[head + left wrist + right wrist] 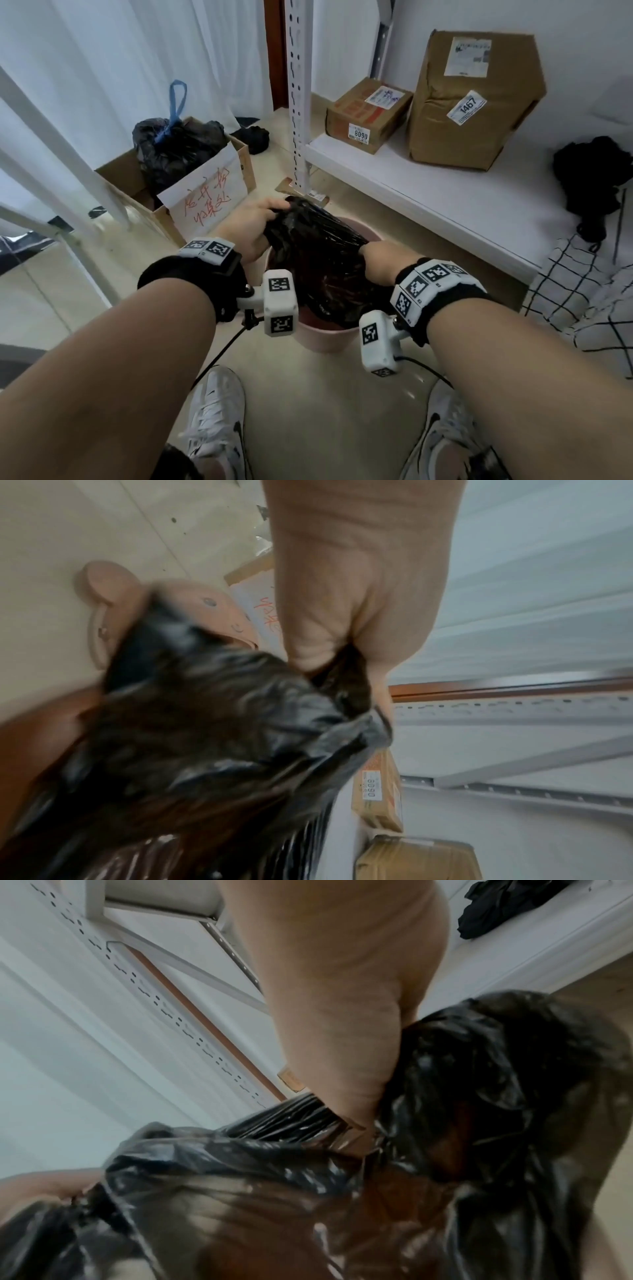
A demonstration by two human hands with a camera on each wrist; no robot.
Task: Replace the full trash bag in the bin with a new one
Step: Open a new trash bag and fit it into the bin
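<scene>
A thin black trash bag (318, 253) is stretched over the mouth of the pink bin (322, 337) on the floor between my feet. My left hand (253, 222) grips the bag's edge at the bin's far left, fingers curled into the plastic. My right hand (380, 260) grips the edge on the right side. The left wrist view shows my left hand (352, 601) pinching the bag (205, 737) above the bin (113, 599). In the right wrist view my right hand (335, 1015) clutches bunched plastic (342, 1191). A tied full black bag (178, 150) with a blue drawstring sits in a cardboard box (239, 161) at the left.
A white shelf (428, 192) at the right carries two cardboard parcels (370, 113) and black cloth (589, 171). Its perforated post (298, 102) stands just behind the bin. Checkered fabric (582, 291) lies at the far right. White frame bars (68, 161) cross the left.
</scene>
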